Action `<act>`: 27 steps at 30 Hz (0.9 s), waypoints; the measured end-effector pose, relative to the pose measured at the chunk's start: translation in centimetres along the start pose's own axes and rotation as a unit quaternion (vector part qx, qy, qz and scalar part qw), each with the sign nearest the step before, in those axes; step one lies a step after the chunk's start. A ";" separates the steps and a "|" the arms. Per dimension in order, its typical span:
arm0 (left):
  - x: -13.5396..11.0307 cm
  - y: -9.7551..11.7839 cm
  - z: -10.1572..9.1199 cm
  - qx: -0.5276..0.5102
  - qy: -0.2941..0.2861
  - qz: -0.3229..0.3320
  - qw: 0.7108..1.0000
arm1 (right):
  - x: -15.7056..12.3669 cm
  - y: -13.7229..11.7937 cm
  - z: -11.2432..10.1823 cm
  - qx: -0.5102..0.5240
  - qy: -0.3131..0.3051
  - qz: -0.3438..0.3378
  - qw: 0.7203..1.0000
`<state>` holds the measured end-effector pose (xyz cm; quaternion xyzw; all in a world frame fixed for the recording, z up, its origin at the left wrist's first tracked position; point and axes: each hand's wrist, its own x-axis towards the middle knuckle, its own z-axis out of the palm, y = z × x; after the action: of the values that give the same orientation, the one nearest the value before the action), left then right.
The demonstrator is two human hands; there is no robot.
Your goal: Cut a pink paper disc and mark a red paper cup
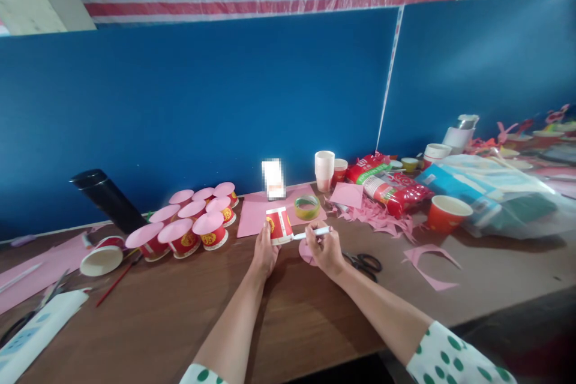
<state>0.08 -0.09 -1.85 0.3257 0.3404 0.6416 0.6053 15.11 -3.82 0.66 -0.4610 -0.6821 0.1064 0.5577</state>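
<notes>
My left hand (264, 250) grips a red and white paper cup (279, 224) held on its side just above the brown table (148, 312). My right hand (324, 247) is closed round a white glue stick or pen (314, 232), with its tip touching the cup's rim. A small pink paper circle (306, 252) lies partly hidden under my right hand. Black scissors (365, 264) lie just right of that hand.
Several upturned red cups with pink paper tops (189, 229) stand to the left, beside a black flask (108, 199). A tape roll (306, 206), pink sheets (258, 216), pink scraps (429, 264), stacked white cups (324, 170), cup packs (387, 186) and a blue partition (202, 102) lie behind.
</notes>
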 end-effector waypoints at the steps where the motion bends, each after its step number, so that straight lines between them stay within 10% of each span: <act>1: 0.0 0.0 0.0 0.000 -0.001 0.000 1.000 | 0.0 0.0 0.0 -0.001 0.002 0.001 1.000; 27: -0.1 0.2 0.0 -0.005 -0.026 0.003 1.000 | 0.0 -0.2 -0.1 0.011 0.018 0.008 1.000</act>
<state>-0.05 -0.21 -1.70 0.3406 0.3203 0.6364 0.6135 15.12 -3.94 0.82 -0.4625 -0.6668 0.1098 0.5739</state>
